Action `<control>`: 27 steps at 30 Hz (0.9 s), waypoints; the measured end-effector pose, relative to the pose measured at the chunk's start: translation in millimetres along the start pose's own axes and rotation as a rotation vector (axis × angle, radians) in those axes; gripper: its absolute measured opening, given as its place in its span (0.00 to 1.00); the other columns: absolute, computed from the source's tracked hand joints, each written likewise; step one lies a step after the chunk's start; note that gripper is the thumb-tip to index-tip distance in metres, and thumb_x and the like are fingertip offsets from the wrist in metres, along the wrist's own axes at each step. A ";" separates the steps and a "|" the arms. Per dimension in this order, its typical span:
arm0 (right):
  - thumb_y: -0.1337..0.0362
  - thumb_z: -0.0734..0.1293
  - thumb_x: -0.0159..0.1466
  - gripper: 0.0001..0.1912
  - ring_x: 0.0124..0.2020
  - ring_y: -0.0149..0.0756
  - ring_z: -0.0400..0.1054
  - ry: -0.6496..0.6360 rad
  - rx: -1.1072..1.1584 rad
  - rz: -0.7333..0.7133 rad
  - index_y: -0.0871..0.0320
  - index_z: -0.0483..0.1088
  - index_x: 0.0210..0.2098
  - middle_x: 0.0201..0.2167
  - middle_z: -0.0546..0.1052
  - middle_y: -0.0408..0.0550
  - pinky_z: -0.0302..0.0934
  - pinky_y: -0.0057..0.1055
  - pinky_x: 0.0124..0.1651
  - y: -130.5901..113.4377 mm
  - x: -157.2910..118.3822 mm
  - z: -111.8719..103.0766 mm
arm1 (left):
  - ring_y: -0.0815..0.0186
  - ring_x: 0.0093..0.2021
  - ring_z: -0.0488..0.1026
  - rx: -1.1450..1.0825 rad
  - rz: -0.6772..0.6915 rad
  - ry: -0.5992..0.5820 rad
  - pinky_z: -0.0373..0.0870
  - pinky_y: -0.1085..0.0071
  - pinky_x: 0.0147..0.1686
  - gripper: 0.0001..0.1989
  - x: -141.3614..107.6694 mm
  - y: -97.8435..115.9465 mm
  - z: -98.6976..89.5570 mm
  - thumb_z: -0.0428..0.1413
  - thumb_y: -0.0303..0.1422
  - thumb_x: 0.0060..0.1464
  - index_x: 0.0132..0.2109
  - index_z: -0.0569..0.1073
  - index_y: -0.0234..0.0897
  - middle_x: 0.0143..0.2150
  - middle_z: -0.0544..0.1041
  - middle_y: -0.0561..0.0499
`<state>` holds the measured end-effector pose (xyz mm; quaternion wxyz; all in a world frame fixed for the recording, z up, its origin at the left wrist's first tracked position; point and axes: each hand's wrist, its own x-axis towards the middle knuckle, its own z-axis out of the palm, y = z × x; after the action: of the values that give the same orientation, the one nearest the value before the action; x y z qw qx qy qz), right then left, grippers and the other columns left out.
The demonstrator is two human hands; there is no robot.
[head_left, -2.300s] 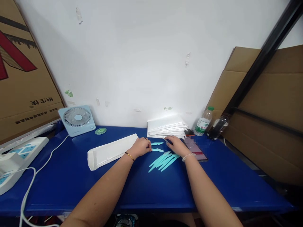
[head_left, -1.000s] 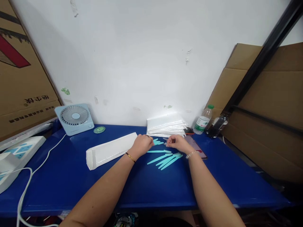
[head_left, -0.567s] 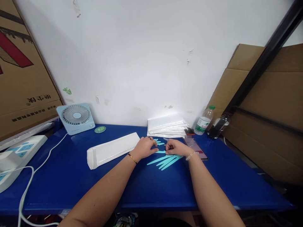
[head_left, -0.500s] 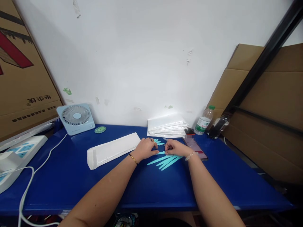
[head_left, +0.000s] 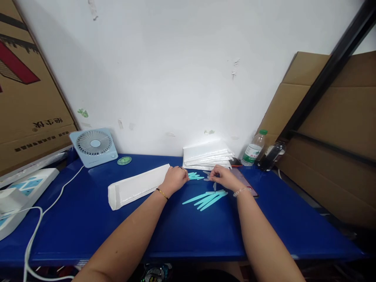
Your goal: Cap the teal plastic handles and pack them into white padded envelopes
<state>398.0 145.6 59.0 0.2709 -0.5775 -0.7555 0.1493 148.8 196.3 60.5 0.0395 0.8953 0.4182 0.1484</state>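
Several long turquoise strips (head_left: 207,200) lie fanned out on the blue table (head_left: 194,235), nearer to me than both hands. My left hand (head_left: 176,178) is closed at the left end of a small pile of shorter turquoise pieces (head_left: 195,176); its fingertips press together there, and what they pinch is too small to make out. My right hand (head_left: 220,176) is closed beside a few small translucent pieces (head_left: 206,178), its fingertips on or at one of them. Another translucent piece (head_left: 214,187) lies just below that hand. A white padded envelope (head_left: 141,186) lies left of my left hand.
A stack of white envelopes (head_left: 207,156) rests against the wall. Right of it are a phone (head_left: 245,182), a water bottle (head_left: 254,149) and a dark bottle (head_left: 270,157). On the left stand a light blue fan (head_left: 95,147), a green disc (head_left: 124,160) and a power strip (head_left: 29,188) with cables.
Both hands have moved apart and away from the long strips: the left up and left to the short pieces, the right slightly up and right. The translucent piece below the right hand now shows.
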 end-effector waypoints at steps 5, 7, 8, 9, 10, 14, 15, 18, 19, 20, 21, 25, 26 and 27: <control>0.61 0.69 0.54 0.07 0.33 0.34 0.67 -0.048 0.062 0.044 0.57 0.74 0.30 0.32 0.72 0.45 0.59 0.28 0.36 4.6 -6.1 -9.7 | 0.62 0.38 0.72 -0.074 -0.057 0.048 0.61 0.69 0.37 0.10 -3.6 -1.4 -4.6 0.55 0.41 0.51 0.36 0.74 0.40 0.36 0.77 0.51; 0.60 0.70 0.53 0.07 0.33 0.34 0.67 -0.187 0.099 0.040 0.57 0.75 0.29 0.31 0.72 0.44 0.59 0.27 0.35 -0.1 -7.9 -9.9 | 0.64 0.37 0.72 -0.150 0.024 -0.012 0.61 0.71 0.35 0.13 -7.6 7.1 -4.7 0.55 0.44 0.50 0.37 0.73 0.40 0.36 0.77 0.52; 0.60 0.71 0.51 0.08 0.33 0.34 0.66 -0.248 0.095 0.032 0.57 0.76 0.29 0.31 0.72 0.44 0.59 0.27 0.35 -3.2 -8.3 -9.0 | 0.65 0.36 0.72 -0.180 0.076 -0.062 0.61 0.72 0.35 0.14 -9.9 12.4 -4.3 0.55 0.46 0.50 0.36 0.73 0.41 0.35 0.77 0.53; 0.60 0.72 0.50 0.08 0.33 0.34 0.66 -0.293 0.075 0.020 0.57 0.76 0.29 0.31 0.72 0.44 0.59 0.27 0.35 -6.3 -8.3 -7.5 | 0.65 0.35 0.72 -0.196 0.124 -0.114 0.61 0.72 0.35 0.15 -12.2 17.8 -3.4 0.56 0.47 0.48 0.36 0.73 0.41 0.34 0.77 0.54; 0.60 0.73 0.49 0.09 0.33 0.34 0.66 -0.322 0.046 0.007 0.56 0.76 0.29 0.31 0.71 0.44 0.58 0.27 0.35 -9.3 -7.9 -5.6 | 0.66 0.34 0.72 -0.197 0.161 -0.161 0.61 0.72 0.36 0.16 -14.3 23.0 -2.3 0.58 0.48 0.46 0.35 0.74 0.41 0.33 0.77 0.55; 0.61 0.74 0.48 0.07 0.33 0.35 0.65 -0.368 -0.059 -0.020 0.56 0.76 0.26 0.29 0.69 0.43 0.57 0.28 0.37 -17.4 -4.9 2.5 | 0.66 0.33 0.73 -0.135 0.149 -0.225 0.61 0.70 0.38 0.10 -18.0 36.6 2.5 0.60 0.42 0.46 0.32 0.74 0.41 0.31 0.78 0.56; 0.61 0.74 0.48 0.07 0.34 0.35 0.65 -0.373 -0.073 -0.023 0.56 0.75 0.26 0.29 0.69 0.43 0.56 0.29 0.38 -18.1 -4.2 3.9 | 0.65 0.33 0.73 -0.119 0.128 -0.220 0.61 0.70 0.38 0.08 -17.5 37.6 3.1 0.59 0.40 0.48 0.32 0.74 0.41 0.31 0.78 0.55; 0.60 0.72 0.51 0.07 0.34 0.35 0.65 -0.359 -0.065 -0.032 0.56 0.75 0.26 0.30 0.70 0.44 0.56 0.30 0.39 -17.3 -2.7 4.8 | 0.64 0.34 0.74 -0.089 0.085 -0.194 0.62 0.70 0.36 0.06 -13.8 34.3 2.2 0.57 0.36 0.51 0.31 0.75 0.40 0.32 0.78 0.53; 0.61 0.72 0.52 0.06 0.34 0.35 0.65 -0.333 -0.057 -0.034 0.57 0.74 0.26 0.30 0.70 0.44 0.56 0.29 0.39 -16.1 -2.4 4.0 | 0.64 0.35 0.74 -0.076 0.074 -0.176 0.62 0.70 0.36 0.06 -12.1 31.2 0.9 0.56 0.36 0.51 0.31 0.75 0.39 0.32 0.78 0.52; 0.61 0.71 0.53 0.06 0.34 0.35 0.65 -0.292 -0.051 -0.033 0.57 0.74 0.26 0.30 0.70 0.45 0.56 0.29 0.38 -14.4 -2.2 2.7 | 0.64 0.35 0.74 -0.058 0.059 -0.152 0.62 0.70 0.37 0.06 -10.5 27.2 -0.9 0.55 0.35 0.52 0.31 0.75 0.39 0.33 0.78 0.51; 0.61 0.70 0.53 0.06 0.34 0.35 0.65 -0.234 -0.049 -0.026 0.57 0.74 0.26 0.31 0.70 0.45 0.56 0.28 0.37 -12.4 -2.1 0.8 | 0.63 0.36 0.74 -0.038 0.038 -0.126 0.62 0.70 0.37 0.06 -8.9 22.7 -2.9 0.55 0.34 0.52 0.31 0.75 0.39 0.33 0.79 0.50; 0.58 0.68 0.55 0.08 0.33 0.34 0.66 -0.004 -0.044 0.044 0.57 0.74 0.27 0.32 0.72 0.46 0.58 0.28 0.36 -1.7 -4.9 -9.7 | 0.63 0.36 0.73 0.005 -0.076 -0.063 0.62 0.70 0.37 0.07 -4.9 4.2 -11.1 0.54 0.35 0.52 0.31 0.75 0.39 0.34 0.78 0.49; 0.58 0.68 0.54 0.09 0.33 0.34 0.66 0.018 -0.033 0.069 0.57 0.74 0.27 0.31 0.72 0.45 0.58 0.28 0.35 1.3 -6.7 -12.4 | 0.63 0.36 0.73 0.002 -0.097 -0.051 0.62 0.70 0.37 0.07 -4.7 1.2 -12.4 0.54 0.35 0.52 0.33 0.75 0.39 0.35 0.78 0.50; 0.57 0.69 0.53 0.09 0.32 0.34 0.66 0.010 -0.014 0.094 0.57 0.74 0.28 0.31 0.73 0.45 0.58 0.27 0.34 4.3 -8.7 -15.0 | 0.63 0.36 0.73 -0.003 -0.110 -0.036 0.62 0.69 0.37 0.07 -4.7 -0.6 -13.2 0.55 0.36 0.51 0.34 0.74 0.39 0.35 0.78 0.50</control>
<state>411.8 137.2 66.7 0.2633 -0.6151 -0.7271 0.1540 141.6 192.3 71.9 0.0563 0.8733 0.4660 0.1304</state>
